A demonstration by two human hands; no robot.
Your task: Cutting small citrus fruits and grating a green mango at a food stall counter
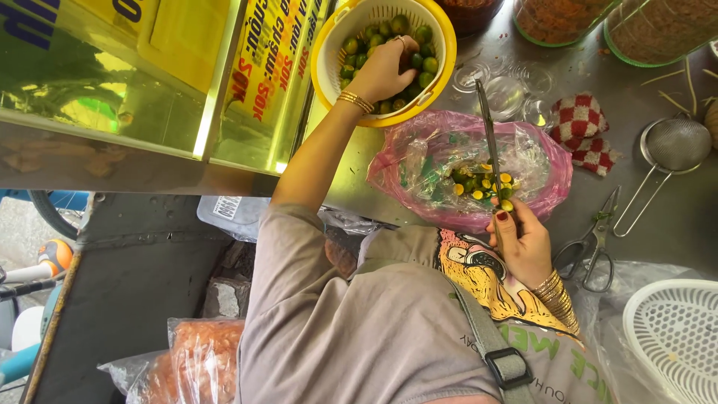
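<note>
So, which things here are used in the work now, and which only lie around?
In use:
left hand in the yellow basket of small green fruits
right hand holding the knife
pink bag with cut halves

Lying about:
scissors
strainer
checked cloth
white basket

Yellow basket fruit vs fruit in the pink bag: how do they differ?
Fruits in the yellow basket are whole green limes; the left hand reaches among them. Fruits in the pink bag are cut halves, yellow flesh showing, below the knife in the right hand. Both are small, round, green-skinned.
</note>
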